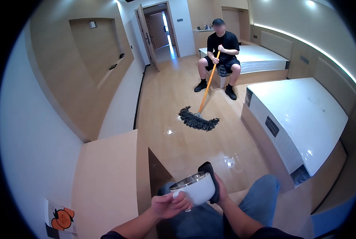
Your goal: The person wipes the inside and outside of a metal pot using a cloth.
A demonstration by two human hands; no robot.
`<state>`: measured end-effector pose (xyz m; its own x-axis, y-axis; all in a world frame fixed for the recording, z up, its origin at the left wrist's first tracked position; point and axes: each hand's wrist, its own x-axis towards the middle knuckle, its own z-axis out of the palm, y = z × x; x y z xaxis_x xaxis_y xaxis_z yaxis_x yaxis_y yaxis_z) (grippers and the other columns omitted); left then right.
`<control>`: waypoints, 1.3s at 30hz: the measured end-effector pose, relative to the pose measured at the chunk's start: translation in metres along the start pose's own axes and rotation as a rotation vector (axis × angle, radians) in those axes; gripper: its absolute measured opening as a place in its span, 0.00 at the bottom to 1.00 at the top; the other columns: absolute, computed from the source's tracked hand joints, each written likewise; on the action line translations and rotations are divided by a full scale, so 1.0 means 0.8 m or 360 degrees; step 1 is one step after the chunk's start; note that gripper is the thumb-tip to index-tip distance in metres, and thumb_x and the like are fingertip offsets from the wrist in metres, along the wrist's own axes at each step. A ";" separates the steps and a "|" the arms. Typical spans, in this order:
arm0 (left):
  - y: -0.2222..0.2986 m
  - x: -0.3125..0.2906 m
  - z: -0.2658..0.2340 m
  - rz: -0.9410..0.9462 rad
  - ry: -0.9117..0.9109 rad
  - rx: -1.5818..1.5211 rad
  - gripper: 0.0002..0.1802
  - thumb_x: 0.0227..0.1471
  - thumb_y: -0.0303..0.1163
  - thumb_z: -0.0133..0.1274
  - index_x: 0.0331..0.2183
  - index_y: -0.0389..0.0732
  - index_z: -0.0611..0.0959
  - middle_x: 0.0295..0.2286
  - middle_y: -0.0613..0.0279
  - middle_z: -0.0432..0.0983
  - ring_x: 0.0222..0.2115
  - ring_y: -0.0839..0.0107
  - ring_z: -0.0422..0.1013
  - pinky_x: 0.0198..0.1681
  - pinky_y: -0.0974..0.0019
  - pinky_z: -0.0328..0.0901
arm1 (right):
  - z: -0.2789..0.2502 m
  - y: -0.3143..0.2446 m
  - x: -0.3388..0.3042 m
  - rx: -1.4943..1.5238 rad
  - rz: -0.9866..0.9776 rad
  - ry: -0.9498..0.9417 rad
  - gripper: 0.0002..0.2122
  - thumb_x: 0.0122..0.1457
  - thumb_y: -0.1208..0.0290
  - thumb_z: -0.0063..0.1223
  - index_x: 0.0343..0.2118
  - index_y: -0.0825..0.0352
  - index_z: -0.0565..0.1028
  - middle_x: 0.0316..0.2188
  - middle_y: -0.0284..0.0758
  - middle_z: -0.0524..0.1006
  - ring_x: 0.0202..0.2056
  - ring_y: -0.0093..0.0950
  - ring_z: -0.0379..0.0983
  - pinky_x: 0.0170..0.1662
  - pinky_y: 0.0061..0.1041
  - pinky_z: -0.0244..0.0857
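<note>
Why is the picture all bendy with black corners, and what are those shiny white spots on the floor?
In the head view, the wide fisheye lens bends straight edges and leaves the corners black; also in the head view, the white spots on the floor look like glare from lights, with smaller glints on the near mattress and the white cup's shiny rim.

Pale wood-look floor (162,99). Left wall (30,115) white, with tan panelling (52,59) and a recessed niche (92,51). Wooden door (147,38) open at the back, lit space (166,51) beyond. Two white mattresses (301,111) on wood bases (261,139), right side; LED strip (311,44) glows along that wall. Light-wood unit (106,167) near left.
</note>
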<state>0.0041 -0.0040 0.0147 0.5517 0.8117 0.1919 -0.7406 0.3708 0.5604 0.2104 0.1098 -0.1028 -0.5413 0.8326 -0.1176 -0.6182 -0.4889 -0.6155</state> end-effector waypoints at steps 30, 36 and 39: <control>-0.009 -0.001 -0.002 -0.0087 0.0450 0.0152 0.22 0.68 0.52 0.42 0.28 0.46 0.69 0.21 0.70 0.63 0.30 0.69 0.65 0.60 0.57 0.57 | 0.062 0.006 -0.027 -0.1582 -0.0883 -0.0125 0.27 0.68 0.68 0.43 0.68 0.73 0.62 0.67 0.48 0.63 0.70 0.45 0.55 0.72 0.38 0.47; -0.002 -0.002 -0.004 -0.0052 0.0321 0.0180 0.21 0.61 0.52 0.53 0.30 0.47 0.69 0.22 0.71 0.63 0.31 0.70 0.64 0.57 0.59 0.57 | 0.082 -0.025 -0.035 -0.2038 -0.1235 -0.0341 0.27 0.66 0.66 0.47 0.66 0.70 0.66 0.67 0.48 0.65 0.70 0.48 0.55 0.71 0.42 0.48; -0.002 -0.004 -0.008 -0.0067 0.0243 0.0088 0.21 0.61 0.54 0.53 0.29 0.47 0.69 0.22 0.72 0.63 0.30 0.70 0.64 0.55 0.59 0.57 | 0.040 -0.009 -0.013 -0.1004 -0.0717 -0.0097 0.26 0.70 0.60 0.42 0.67 0.70 0.65 0.66 0.45 0.67 0.67 0.41 0.60 0.70 0.37 0.51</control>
<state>0.0013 -0.0041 0.0080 0.5138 0.8567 0.0448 -0.6934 0.3839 0.6098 0.2019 0.0960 -0.0722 -0.3564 0.8910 0.2813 -0.3545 0.1496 -0.9230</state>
